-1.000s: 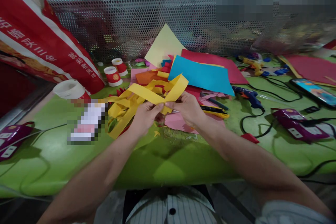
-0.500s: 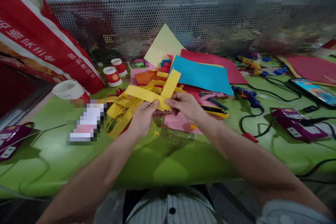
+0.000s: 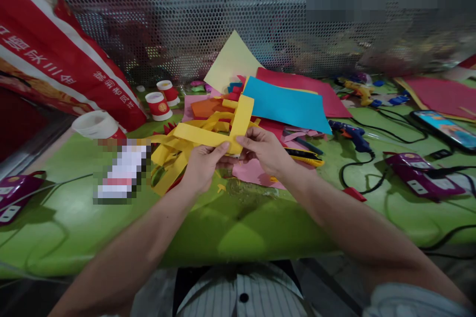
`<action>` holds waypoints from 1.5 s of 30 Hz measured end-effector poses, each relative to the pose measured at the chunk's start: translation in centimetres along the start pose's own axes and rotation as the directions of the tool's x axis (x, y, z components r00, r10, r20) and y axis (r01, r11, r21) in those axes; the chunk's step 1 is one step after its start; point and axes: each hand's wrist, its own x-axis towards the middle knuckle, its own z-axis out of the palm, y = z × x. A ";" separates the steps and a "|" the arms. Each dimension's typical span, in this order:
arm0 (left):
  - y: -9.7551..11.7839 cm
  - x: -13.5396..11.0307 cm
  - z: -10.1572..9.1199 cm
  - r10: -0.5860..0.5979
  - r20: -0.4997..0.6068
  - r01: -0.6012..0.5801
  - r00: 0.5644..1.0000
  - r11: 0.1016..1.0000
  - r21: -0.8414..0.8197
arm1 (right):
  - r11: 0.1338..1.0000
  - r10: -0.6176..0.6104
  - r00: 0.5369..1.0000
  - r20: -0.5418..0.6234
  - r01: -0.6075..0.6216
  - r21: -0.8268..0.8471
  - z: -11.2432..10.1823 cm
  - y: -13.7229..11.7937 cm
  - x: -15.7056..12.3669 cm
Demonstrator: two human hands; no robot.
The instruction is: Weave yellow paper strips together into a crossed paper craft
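Between my hands is a yellow paper strip (image 3: 201, 134) bent into an L shape, one leg running left and the other pointing up and away. My left hand (image 3: 204, 164) pinches it near the corner with the thumb on top. On the other side of the corner, my right hand (image 3: 263, 147) pinches it with thumb and fingers. The fingers under the paper are partly hidden. Behind and left of my left hand lies a heap of loose yellow strips (image 3: 174, 166). A pink paper piece (image 3: 253, 173) rests on the table under my right hand.
Blue sheet (image 3: 288, 106) and red sheet (image 3: 334, 99) lie behind my hands. A glue gun (image 3: 351, 134), its cord and a purple power strip (image 3: 424, 176) are on the right. Paper cups (image 3: 159, 106), a blurred-out flat object (image 3: 121, 171) and a large red bag (image 3: 92, 59) are left.
The strip's free legs have shifted slightly, the upright leg now curving a little more. Both hands keep their pinch at the corner and have barely moved.
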 end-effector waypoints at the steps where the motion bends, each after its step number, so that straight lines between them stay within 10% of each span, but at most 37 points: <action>1: 0.0 0.0 0.0 0.003 -0.002 -0.003 1.000 1.000 -0.008 | 1.000 0.012 1.000 0.001 -0.012 0.026 0.0 0.0 -0.1; 45: -0.2 0.2 -0.1 0.117 -0.096 -0.102 0.989 0.984 0.147 | 0.994 0.106 0.994 0.015 -0.106 -0.002 0.2 -0.5 -0.5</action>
